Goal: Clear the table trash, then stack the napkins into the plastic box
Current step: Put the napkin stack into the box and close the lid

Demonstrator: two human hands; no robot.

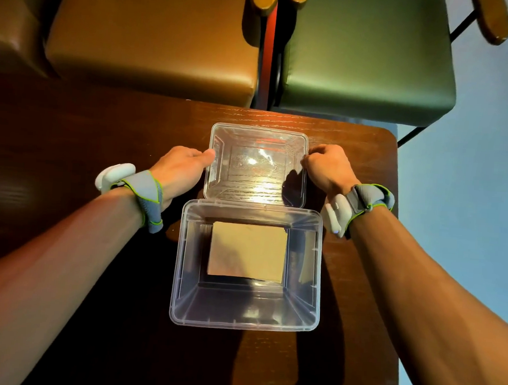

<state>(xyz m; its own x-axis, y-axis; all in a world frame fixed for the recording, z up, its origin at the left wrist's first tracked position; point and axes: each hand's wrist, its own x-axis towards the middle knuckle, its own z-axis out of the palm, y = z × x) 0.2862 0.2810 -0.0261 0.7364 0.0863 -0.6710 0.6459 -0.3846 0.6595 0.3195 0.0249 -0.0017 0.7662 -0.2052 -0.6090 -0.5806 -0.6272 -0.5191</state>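
A person's left hand (179, 170) and right hand (327, 167) pinch opposite edges of the clear lid (256, 165), fingers closed on its thin, light, flexible rim; napkins (247, 253) lie stacked inside the plastic box (183, 262) on the tabletop (345, 287).

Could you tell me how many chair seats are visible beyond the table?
2: a brown chair seat at the far left and a green chair seat at its right, both beyond the table. Others may lie outside the view.
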